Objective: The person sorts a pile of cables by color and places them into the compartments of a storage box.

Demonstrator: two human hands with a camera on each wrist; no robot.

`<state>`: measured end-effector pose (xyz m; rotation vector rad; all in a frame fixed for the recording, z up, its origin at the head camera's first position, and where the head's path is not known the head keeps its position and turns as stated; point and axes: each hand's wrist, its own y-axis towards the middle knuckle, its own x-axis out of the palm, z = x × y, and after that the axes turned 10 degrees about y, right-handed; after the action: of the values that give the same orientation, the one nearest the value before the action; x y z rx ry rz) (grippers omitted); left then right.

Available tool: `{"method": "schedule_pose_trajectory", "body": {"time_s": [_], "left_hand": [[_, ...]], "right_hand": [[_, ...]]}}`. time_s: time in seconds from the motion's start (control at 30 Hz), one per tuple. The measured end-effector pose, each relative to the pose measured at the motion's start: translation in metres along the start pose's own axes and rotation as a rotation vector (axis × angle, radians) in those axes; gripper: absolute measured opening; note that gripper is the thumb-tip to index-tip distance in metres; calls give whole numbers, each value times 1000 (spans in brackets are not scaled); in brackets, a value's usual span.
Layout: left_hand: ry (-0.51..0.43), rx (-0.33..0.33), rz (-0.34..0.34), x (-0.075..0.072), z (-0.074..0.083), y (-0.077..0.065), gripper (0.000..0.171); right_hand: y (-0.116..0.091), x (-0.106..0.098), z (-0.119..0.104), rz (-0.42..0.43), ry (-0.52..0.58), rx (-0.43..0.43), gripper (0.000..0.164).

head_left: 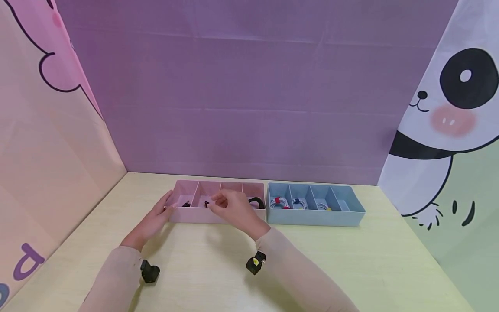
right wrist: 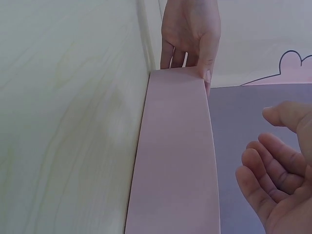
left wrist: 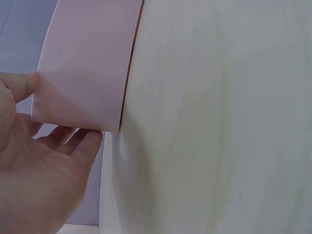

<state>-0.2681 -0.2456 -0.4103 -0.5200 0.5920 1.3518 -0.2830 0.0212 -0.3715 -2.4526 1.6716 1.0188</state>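
Note:
A pink divided box (head_left: 202, 216) stands toward the back of the table. At its left end my left hand (head_left: 153, 219) rests with fingers along the end wall and the thumb (left wrist: 27, 84) at the rim. Over the third compartment hovers my right hand (head_left: 239, 212), its fingers loosely bent; the right wrist view shows a gap between thumb and fingers and nothing held. Small dark items (head_left: 186, 203) lie in the leftmost compartment, a small dark piece (head_left: 206, 203) in the second, a black coiled cable (head_left: 256, 201) in the rightmost. My right hand hides much of the third.
Right beside the pink box stands a blue divided box (head_left: 315, 218). Three of its compartments hold white coiled cables (head_left: 280, 203) with red, dark blue and yellow parts; nothing shows in the rightmost. A purple backdrop (head_left: 249, 95) rises behind the pale wooden table (head_left: 202, 277).

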Motion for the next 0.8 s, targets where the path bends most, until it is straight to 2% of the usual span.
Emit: {"method": "schedule_pose_trajectory", "body": {"time_s": [0.3,0.53,0.8], "left_hand": [[9,-17,-16,-1,0,1,78],[-1,-1,-16,-1,1,1,81],[9,-23,-29,-1,0,2,81]], "right_hand": [[-11,-14,6,-14,-24,-1,18],[-20,-24,12,10,-71,0,21],[-28,-32,24,8,-88,-20,18]]}}
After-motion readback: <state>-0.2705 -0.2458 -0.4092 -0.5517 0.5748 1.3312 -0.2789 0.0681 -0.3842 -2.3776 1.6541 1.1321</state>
